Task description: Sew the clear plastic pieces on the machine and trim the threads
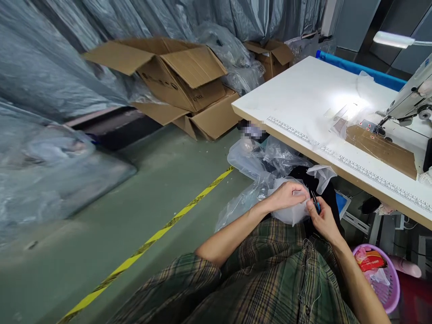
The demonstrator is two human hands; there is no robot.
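Over my lap, my left hand [289, 196] is closed on a sheer white fabric piece [294, 214], pinching its edge near the fingertips. My right hand [324, 219] grips small blue-handled thread snips [316, 203], with the dark blades pointing up and away from me. Its thumb and fingertips come close to the left fingers at the fabric; whether they touch it I cannot tell. Another white fabric end [322, 174] rises against the table edge. Clear plastic [241, 202] lies to the left of the fabric.
A white sewing table [290, 94] with a printed ruler edge carries a sewing machine [411, 96] and sheer fabric under a lamp. A pink basket [393, 288] holding scraps stands at lower right. Open cardboard boxes [182, 85] and plastic-wrapped goods [60, 171] sit on the floor, beside yellow tape [158, 234].
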